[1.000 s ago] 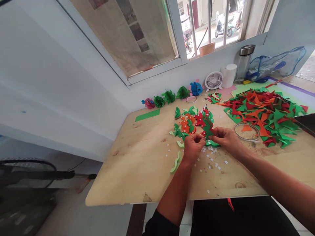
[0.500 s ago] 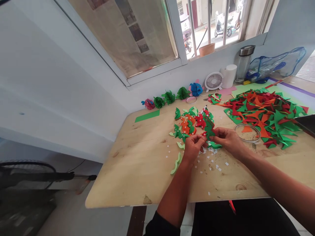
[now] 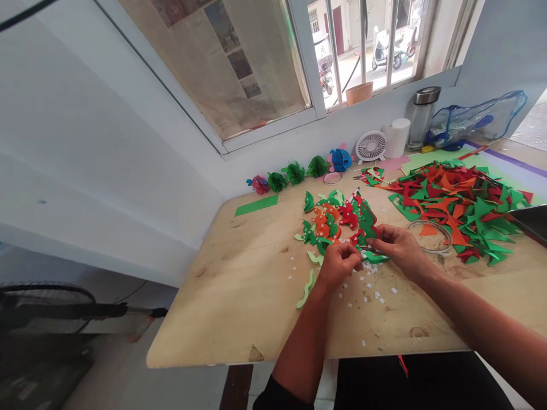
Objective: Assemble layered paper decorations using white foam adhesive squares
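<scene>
Now a green-and-red cutout (image 3: 366, 221) between right hand (image 3: 400, 246) fingers, left hand (image 3: 339, 264) fingers narrow, contents unclear.

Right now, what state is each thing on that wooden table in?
Green-and-red scalloped paper piece: held in right hand
Glass bottle with silver lid: upright, closed
Small white plastic fan: upright; spinning, cannot tell
Green, red and orange paper scraps: loosely heaped
Tiny white squares: scattered
</scene>
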Action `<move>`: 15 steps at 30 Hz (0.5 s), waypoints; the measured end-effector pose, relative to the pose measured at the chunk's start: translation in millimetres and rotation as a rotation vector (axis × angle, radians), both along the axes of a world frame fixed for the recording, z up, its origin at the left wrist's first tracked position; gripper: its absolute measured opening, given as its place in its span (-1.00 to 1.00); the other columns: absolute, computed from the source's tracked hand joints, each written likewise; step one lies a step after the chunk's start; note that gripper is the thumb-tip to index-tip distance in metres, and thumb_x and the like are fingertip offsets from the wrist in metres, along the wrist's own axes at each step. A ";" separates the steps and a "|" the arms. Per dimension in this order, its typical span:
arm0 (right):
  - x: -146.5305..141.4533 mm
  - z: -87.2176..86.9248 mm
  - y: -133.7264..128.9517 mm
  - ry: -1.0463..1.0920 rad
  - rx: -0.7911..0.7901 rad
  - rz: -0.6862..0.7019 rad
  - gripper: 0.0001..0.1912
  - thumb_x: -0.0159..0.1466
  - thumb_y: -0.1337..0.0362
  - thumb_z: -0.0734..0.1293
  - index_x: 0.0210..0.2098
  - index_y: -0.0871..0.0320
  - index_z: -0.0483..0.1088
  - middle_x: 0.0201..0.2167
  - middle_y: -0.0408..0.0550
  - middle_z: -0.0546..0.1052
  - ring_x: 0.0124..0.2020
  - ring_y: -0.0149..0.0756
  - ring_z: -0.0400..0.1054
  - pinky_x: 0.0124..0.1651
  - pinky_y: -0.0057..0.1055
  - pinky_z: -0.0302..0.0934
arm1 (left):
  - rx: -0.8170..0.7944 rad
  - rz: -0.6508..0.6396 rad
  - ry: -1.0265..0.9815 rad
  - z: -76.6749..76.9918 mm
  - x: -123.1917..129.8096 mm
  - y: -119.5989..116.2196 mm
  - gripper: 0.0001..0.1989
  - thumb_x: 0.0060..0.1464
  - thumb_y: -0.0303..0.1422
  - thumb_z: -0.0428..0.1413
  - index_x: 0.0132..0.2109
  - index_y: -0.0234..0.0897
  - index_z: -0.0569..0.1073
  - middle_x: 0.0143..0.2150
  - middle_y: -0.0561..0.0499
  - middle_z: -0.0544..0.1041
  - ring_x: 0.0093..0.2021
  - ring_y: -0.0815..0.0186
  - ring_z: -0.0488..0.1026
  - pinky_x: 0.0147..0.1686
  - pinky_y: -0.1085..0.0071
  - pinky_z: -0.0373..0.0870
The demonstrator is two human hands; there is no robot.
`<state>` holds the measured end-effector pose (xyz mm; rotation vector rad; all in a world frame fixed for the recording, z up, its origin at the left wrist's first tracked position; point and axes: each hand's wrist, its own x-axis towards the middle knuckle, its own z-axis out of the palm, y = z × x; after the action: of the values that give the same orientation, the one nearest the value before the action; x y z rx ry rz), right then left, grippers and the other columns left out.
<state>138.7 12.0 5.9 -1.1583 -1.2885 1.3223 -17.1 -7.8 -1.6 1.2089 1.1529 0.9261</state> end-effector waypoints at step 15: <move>0.7 1.0 -0.2 0.117 -0.078 0.004 -0.61 -0.12 0.02 0.48 -0.51 0.17 0.33 -0.68 -0.27 0.29 -0.63 -0.48 0.13 -0.58 -0.49 0.01 | -0.063 -0.678 -0.011 11.6 -16.5 -3.6 -0.72 -0.05 -0.17 0.17 -0.32 -0.34 0.50 -0.50 0.02 0.45 -0.51 0.44 0.37 -0.45 0.50 0.28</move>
<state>139.4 11.8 6.8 -1.1148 -1.1646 1.4324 -33.7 -11.4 10.0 1.4083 0.6738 0.3757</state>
